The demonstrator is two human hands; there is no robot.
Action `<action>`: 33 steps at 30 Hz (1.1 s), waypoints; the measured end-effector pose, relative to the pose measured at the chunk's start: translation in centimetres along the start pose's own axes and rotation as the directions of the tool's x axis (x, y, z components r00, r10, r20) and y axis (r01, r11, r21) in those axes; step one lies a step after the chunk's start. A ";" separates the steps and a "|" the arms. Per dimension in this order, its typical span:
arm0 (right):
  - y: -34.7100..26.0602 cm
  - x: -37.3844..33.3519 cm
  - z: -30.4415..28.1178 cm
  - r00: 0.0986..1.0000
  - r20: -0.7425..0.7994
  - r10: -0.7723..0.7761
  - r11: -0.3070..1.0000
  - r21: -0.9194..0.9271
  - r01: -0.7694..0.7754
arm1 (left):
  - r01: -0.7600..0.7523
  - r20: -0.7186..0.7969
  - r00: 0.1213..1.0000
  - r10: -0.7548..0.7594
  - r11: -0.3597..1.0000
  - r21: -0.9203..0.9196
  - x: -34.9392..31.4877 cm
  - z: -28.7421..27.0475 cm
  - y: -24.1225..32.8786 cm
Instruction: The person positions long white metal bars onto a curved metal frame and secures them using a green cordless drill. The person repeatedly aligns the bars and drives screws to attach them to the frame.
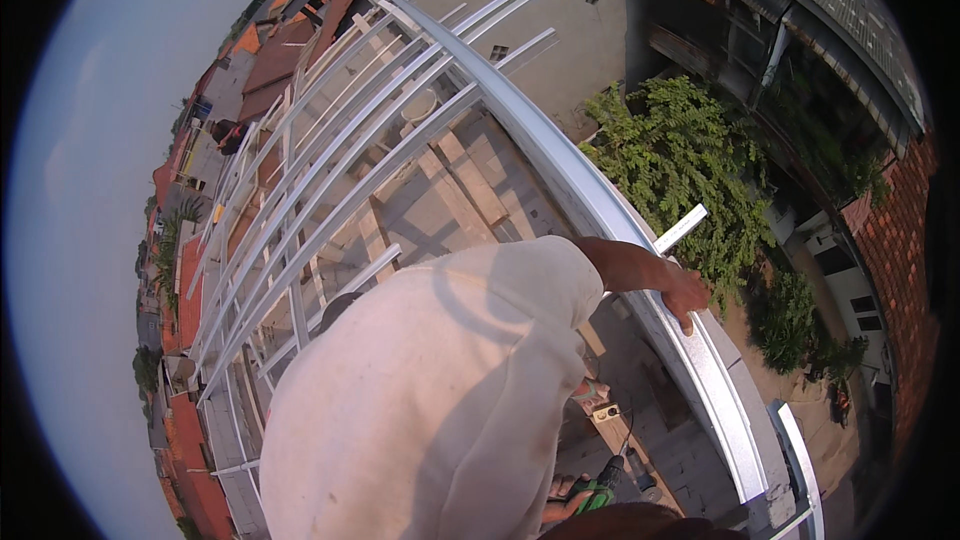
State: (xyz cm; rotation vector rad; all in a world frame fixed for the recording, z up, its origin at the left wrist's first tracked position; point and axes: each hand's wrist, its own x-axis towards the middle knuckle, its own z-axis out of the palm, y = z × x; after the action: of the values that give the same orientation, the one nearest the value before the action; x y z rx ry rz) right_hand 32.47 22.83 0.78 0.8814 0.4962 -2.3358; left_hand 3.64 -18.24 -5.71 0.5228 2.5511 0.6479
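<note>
My left arm reaches out to the right from a wide off-white sleeve (430,380). At its end my left hand (684,294) is closed over the edge of a long silvery metal channel (712,365), the thumb pointing down the picture. Low in the view my right hand (562,496) wraps round a green and black drill (600,485). The drill's grip is partly hidden by the fingers and by a dark shape at the lower edge. Beside it a wooden plank (640,455) carries a small pale socket block (606,413) with a black cord.
Parallel metal rafters (330,155) curve across the left, above wooden boards (455,190). A short channel (682,228) sticks out past the long one. Beyond lie a leafy tree (680,140) and a drop to the yard. A person (228,136) is far left, near red-tiled roofs.
</note>
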 end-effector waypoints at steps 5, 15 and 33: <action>-0.2 0.5 0.1 1.000 -0.021 0.011 0.999 -0.038 -0.011 | 0.060 0.044 0.997 -0.061 0.998 0.024 0.8 -0.7 0.1; -0.8 0.9 0.3 0.998 -0.042 0.044 0.994 -0.098 -0.048 | 0.130 0.044 0.990 -0.134 0.988 0.083 2.3 -2.5 -0.3; -0.7 -0.8 -0.6 0.995 -0.070 0.077 0.978 -0.187 -0.089 | 0.179 -0.019 0.984 -0.178 0.977 0.114 3.1 -4.8 -1.7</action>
State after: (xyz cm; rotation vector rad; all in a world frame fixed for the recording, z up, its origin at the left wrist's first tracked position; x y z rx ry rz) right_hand 32.75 23.95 1.00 0.8690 0.6835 -2.1494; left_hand -1.78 -19.92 -3.85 0.3233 2.6166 0.4412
